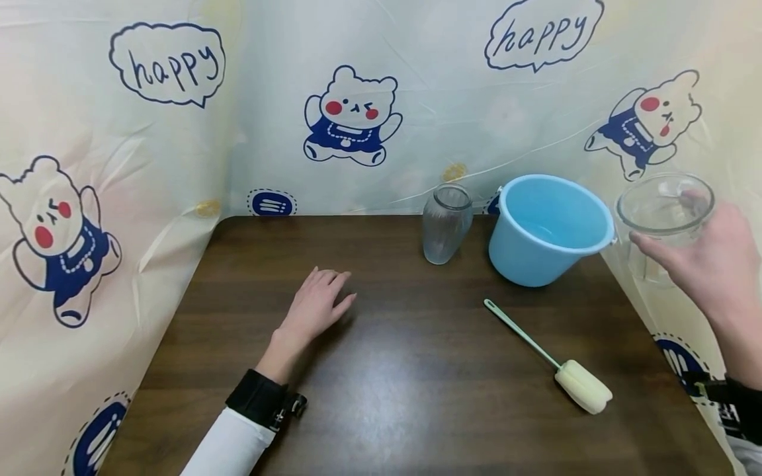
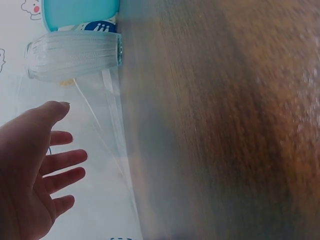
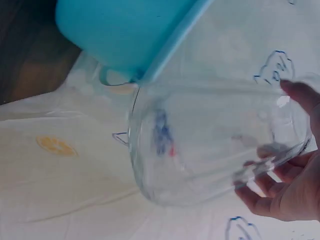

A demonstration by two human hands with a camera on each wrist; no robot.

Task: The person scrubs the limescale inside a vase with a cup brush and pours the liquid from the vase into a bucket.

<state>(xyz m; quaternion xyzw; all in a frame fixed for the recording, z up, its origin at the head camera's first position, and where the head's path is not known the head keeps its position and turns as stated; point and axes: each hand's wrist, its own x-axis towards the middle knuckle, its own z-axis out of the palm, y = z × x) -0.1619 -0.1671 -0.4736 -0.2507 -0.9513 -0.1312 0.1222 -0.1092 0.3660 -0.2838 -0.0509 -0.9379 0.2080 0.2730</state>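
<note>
My right hand (image 1: 717, 264) grips a clear glass jar (image 1: 663, 228) with a wide rim, held upright beyond the table's right edge, beside the bucket. In the right wrist view the thumb and fingers (image 3: 260, 200) wrap the jar (image 3: 200, 145) from opposite sides near one end. My left hand (image 1: 315, 304) is over the middle of the table with relaxed fingers, holding nothing. To its right, at the back, stands a ribbed glass vase (image 1: 446, 225), which also appears in the left wrist view beyond the thumb. A sponge brush (image 1: 583, 387) with a pale green handle lies on the table at the right.
A light blue bucket (image 1: 536, 248) stands at the back right corner of the dark wooden table (image 1: 369, 377), next to the vase. Behind and at both sides hangs a pale printed cloth (image 1: 268, 132) with bear drawings.
</note>
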